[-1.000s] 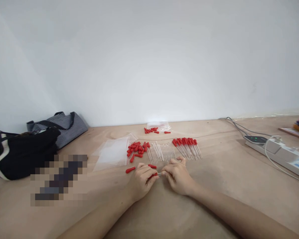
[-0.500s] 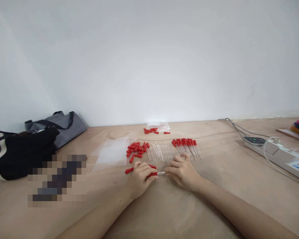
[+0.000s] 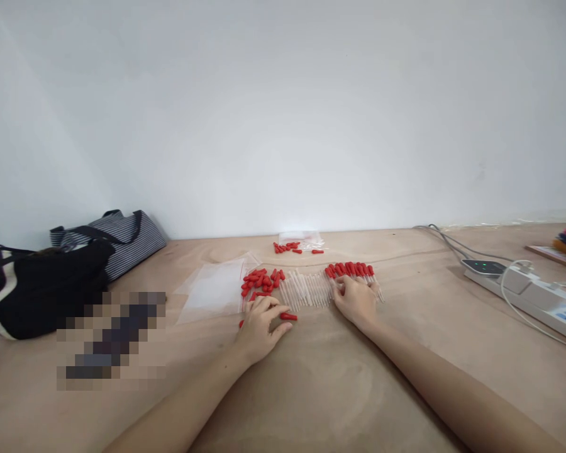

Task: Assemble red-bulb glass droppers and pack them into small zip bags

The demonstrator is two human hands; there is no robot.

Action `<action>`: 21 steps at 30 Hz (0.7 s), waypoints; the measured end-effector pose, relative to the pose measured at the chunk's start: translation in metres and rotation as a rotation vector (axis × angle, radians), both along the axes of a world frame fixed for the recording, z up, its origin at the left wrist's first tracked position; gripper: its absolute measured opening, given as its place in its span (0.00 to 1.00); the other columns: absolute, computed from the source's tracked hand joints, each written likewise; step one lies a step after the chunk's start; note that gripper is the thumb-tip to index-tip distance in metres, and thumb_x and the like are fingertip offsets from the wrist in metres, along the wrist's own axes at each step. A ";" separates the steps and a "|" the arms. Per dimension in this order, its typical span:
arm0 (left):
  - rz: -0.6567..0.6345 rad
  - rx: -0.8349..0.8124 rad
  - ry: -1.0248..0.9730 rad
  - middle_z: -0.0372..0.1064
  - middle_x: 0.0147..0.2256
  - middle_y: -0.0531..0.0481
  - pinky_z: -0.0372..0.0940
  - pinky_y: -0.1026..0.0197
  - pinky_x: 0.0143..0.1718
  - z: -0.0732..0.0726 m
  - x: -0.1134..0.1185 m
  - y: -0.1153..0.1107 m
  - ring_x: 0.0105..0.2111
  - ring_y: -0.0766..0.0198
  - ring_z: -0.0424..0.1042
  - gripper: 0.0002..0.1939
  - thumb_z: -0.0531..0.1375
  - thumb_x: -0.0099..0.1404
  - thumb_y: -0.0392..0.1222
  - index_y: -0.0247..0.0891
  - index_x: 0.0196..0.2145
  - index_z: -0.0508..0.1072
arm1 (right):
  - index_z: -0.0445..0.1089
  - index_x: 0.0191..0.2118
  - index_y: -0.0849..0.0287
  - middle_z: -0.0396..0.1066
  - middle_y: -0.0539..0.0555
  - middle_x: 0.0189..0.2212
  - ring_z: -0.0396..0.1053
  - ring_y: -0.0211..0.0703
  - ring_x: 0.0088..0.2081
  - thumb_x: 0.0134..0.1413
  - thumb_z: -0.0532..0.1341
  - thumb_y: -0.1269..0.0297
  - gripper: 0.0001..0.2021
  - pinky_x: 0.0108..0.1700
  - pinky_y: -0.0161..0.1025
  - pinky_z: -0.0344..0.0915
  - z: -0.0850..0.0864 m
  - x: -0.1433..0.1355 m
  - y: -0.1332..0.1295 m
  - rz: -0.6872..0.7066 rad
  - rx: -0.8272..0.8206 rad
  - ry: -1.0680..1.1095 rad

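While the right hand (image 3: 357, 299) bends down over the near side of the row of red-topped tubes (image 3: 351, 268), the left hand (image 3: 260, 327) rests on the table (image 3: 283, 390) with its thumb and fingers spread wide. One red cap (image 3: 288, 317) lies in the gap between the left thumb and pointing finger. I cannot tell if the skin touches it. A bit more red peeks out on the far left side of that hand.

The right hand's fingers are curled and close together. They hide what is under them, so I cannot tell if they hold a tube or only touch the row.

Just ahead of the left hand is a pile of red caps (image 3: 263, 280), with clear bags (image 3: 216, 286) to the left of it. Between the two hands, and a little ahead of them, lie the bare tubes (image 3: 304, 289), side by side with no red on top.

The step in hand looks like setting a capped tube in line with the others. To me, the next move calls for the right fingers to lift off gently, so the neat row does not roll. Picking up the near cap would need the left thumb and finger to pinch.
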State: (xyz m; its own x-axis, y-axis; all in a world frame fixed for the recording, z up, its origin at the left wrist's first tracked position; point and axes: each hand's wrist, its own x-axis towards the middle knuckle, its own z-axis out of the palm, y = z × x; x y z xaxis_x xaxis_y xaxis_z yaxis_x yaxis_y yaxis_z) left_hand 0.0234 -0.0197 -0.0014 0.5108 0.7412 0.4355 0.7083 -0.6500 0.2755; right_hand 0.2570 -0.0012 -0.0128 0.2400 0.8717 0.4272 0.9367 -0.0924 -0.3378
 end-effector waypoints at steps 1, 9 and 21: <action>-0.007 -0.019 0.008 0.66 0.35 0.49 0.55 0.52 0.39 0.001 0.001 0.000 0.38 0.56 0.64 0.10 0.59 0.57 0.41 0.41 0.39 0.72 | 0.69 0.34 0.58 0.71 0.54 0.24 0.64 0.47 0.36 0.49 0.53 0.64 0.10 0.39 0.43 0.44 0.000 -0.002 0.002 -0.015 -0.006 -0.009; -0.014 -0.118 0.011 0.69 0.34 0.52 0.54 0.55 0.38 0.004 0.004 -0.001 0.36 0.59 0.65 0.08 0.55 0.61 0.39 0.44 0.36 0.73 | 0.69 0.28 0.57 0.71 0.53 0.27 0.64 0.46 0.37 0.50 0.53 0.63 0.09 0.40 0.44 0.45 -0.001 -0.001 0.010 -0.027 -0.057 -0.022; -0.010 -0.102 -0.021 0.70 0.32 0.51 0.54 0.56 0.38 0.004 0.006 -0.001 0.36 0.59 0.65 0.06 0.54 0.60 0.37 0.40 0.31 0.71 | 0.73 0.30 0.60 0.71 0.60 0.34 0.61 0.53 0.44 0.49 0.53 0.62 0.13 0.44 0.49 0.45 0.021 -0.013 0.022 -0.071 -0.299 -0.036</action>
